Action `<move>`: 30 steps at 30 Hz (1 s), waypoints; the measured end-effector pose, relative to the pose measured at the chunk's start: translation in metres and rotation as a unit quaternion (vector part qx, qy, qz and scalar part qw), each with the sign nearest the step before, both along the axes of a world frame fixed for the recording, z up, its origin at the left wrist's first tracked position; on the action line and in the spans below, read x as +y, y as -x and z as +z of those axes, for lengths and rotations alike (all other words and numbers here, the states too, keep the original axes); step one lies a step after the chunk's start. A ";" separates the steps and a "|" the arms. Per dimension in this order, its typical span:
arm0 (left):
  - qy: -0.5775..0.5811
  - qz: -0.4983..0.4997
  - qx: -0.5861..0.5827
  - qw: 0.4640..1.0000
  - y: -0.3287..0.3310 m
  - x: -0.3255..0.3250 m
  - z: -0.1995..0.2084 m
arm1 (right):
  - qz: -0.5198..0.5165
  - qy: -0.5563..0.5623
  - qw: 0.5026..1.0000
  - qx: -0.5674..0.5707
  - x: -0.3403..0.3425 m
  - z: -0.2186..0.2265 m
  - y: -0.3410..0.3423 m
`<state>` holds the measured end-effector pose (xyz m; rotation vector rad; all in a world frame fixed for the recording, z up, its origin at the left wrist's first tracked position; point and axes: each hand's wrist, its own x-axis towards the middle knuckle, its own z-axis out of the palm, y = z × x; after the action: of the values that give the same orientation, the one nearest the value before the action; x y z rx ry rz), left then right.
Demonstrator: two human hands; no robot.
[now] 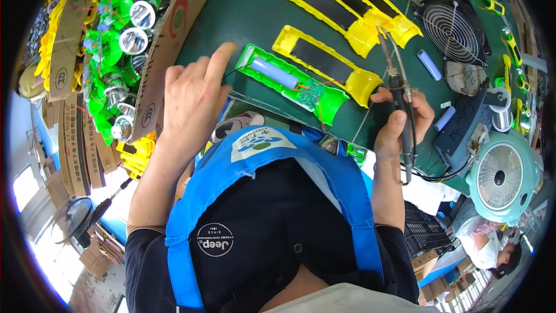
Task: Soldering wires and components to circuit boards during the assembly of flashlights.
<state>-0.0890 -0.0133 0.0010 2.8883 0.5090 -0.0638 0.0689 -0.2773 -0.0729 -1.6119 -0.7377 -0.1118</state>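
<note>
My right hand (405, 117) is closed around a soldering iron (396, 84) with a thin curved metal tube along it. Its tip points away from me, over the lower end of a yellow casing. My left hand (194, 95) has its index finger stretched out and its thumb apart, left of a green flashlight casing half (278, 69). A thin black wire (236, 69) runs from that casing to the gap between thumb and index finger; whether they touch it I cannot tell. Inside the casing lie a blue cylindrical battery (274, 73) and a small green circuit board (308, 94) with red wires.
Beyond the green casing lie a yellow casing half (324, 61) and several more yellow casings (347, 8). A cardboard box (168, 40) holds green flashlight parts on the left. To the right are a loose blue battery (429, 65), a black fan (454, 28), a dark soldering station (463, 130) and a teal fan (501, 177).
</note>
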 end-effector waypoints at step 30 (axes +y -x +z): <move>0.138 -0.269 -0.163 0.939 -0.052 -0.025 -0.018 | 0.145 0.105 0.913 0.367 -0.008 0.044 -0.019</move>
<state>-0.0366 -0.0382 -0.0169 2.5954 -0.3298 0.2370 0.0882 -0.2851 -0.0292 -1.5600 -0.3894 0.7761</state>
